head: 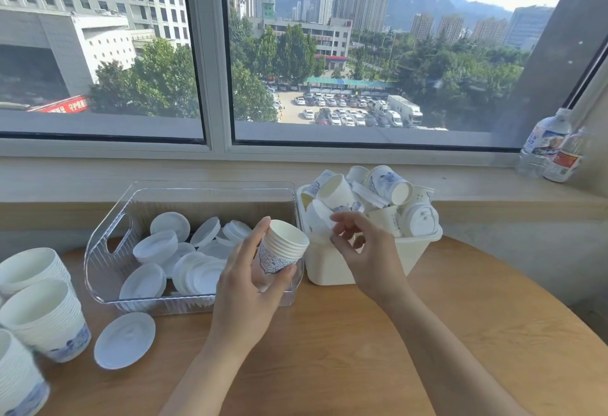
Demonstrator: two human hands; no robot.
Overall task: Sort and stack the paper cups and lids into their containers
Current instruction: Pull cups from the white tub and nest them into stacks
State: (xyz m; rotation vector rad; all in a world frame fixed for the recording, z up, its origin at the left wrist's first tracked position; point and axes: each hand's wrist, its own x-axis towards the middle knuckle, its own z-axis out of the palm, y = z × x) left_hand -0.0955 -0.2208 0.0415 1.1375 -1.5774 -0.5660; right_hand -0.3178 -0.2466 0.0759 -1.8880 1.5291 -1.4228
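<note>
Head view: we see the left hand (250, 271) gripping a short stack of paper cups (282, 249), fingers and thumb curled round it. The stack tilts, its long axis leaning up and to the right, open mouth toward the window. It hangs over the right end of the clear bin (108, 218) of lids (154, 246), just beside the white bin (332, 271). The right hand (362, 248) pinches a white piece (320, 223) at the white bin's front edge; whether that is a cup or a lid we cannot tell. Jumbled cups (388, 183) fill that bin, lying every way. Taller cup stacks (42, 317) stand at the left of the tabletop (329, 333), partly cut off by the edge. One loose lid (125, 340) lies flat near them.
</note>
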